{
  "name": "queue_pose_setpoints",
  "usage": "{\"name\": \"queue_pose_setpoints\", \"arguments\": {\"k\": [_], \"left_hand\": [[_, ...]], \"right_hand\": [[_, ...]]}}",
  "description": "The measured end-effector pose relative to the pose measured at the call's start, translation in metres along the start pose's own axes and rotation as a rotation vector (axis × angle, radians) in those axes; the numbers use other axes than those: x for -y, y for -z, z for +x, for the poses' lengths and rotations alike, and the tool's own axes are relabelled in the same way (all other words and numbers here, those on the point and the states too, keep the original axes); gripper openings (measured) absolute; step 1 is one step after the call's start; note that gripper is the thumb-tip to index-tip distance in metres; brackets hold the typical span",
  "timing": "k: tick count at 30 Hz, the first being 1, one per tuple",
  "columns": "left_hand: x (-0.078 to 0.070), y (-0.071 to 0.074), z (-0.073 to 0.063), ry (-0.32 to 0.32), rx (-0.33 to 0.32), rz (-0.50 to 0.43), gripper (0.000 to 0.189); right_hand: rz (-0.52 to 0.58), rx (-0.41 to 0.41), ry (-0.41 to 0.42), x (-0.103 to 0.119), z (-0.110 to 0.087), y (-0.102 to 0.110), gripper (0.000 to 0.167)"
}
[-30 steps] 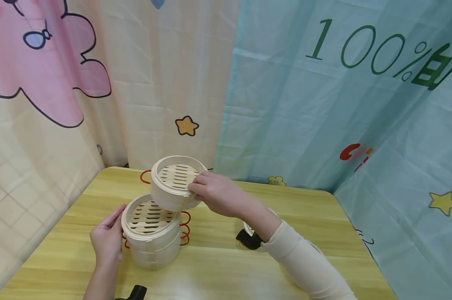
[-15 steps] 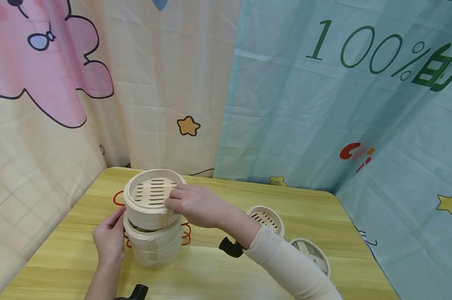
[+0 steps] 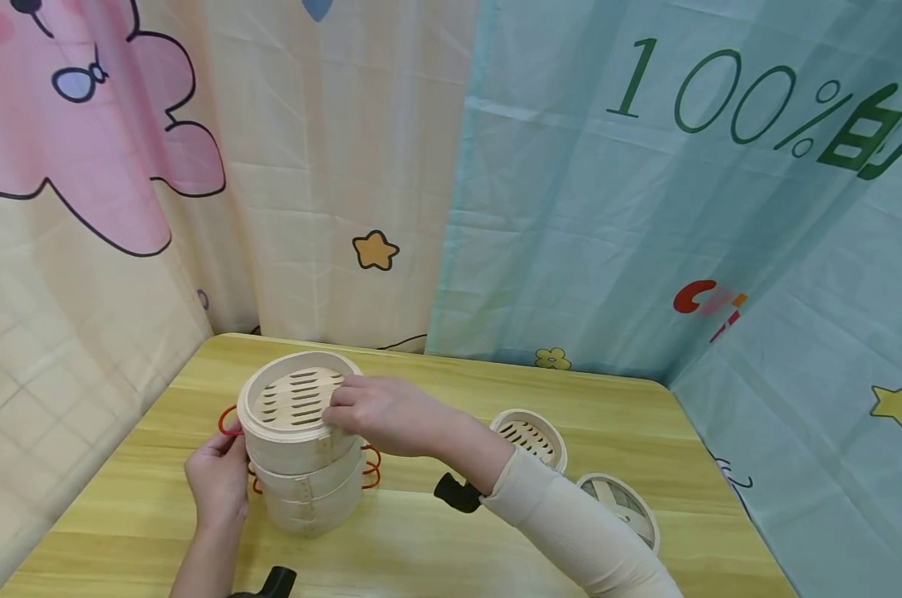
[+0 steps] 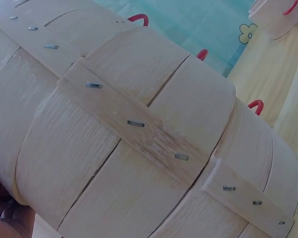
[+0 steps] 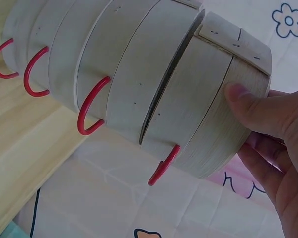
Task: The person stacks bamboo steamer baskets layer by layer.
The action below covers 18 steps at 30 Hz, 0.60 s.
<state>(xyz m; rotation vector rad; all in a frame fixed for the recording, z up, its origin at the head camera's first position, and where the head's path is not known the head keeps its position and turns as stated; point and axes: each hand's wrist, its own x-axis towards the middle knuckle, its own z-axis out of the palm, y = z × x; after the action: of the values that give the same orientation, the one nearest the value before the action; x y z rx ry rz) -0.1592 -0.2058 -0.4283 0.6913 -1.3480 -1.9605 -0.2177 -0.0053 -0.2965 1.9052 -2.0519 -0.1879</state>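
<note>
In the head view, a stack of bamboo steamer baskets (image 3: 306, 498) stands at the table's left, with red handles on its sides. My right hand (image 3: 391, 415) holds the top steamer basket (image 3: 282, 453) by its near-right rim. In the right wrist view the thumb presses its outer wall, and a narrow wedge-shaped gap separates it from the basket below, so it sits slightly tilted. My left hand (image 3: 218, 482) grips the stack's left side, just under a red handle (image 3: 229, 421); its fingertips are partly hidden. The left wrist view shows the stack's stapled side seam (image 4: 134, 121) close up.
Another slatted steamer basket (image 3: 529, 432) lies to the right, partly behind the right forearm. A round woven lid (image 3: 621, 508) is beside it. Curtains (image 3: 556, 208) hang behind the wooden table (image 3: 436, 548). A thin black cable (image 3: 402, 341) runs at the back edge.
My right hand has brought the top basket left and down from above the stack onto it. The left hand has stayed nearly still at the stack's side.
</note>
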Motion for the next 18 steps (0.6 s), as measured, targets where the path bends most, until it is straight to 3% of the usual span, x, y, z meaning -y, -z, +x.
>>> {"name": "queue_pose_setpoints", "arguments": {"k": [10, 18], "left_hand": [[0.0038, 0.0007, 0.001, -0.042, -0.007, -0.018, 0.04], [0.0049, -0.0016, -0.001, -0.088, -0.041, -0.03, 0.041]], "right_hand": [[0.03, 0.06, -0.032, 0.0027, 0.0011, -0.0025, 0.016], [0.023, 0.042, -0.017, 0.0037, 0.0013, -0.0013, 0.018]]}}
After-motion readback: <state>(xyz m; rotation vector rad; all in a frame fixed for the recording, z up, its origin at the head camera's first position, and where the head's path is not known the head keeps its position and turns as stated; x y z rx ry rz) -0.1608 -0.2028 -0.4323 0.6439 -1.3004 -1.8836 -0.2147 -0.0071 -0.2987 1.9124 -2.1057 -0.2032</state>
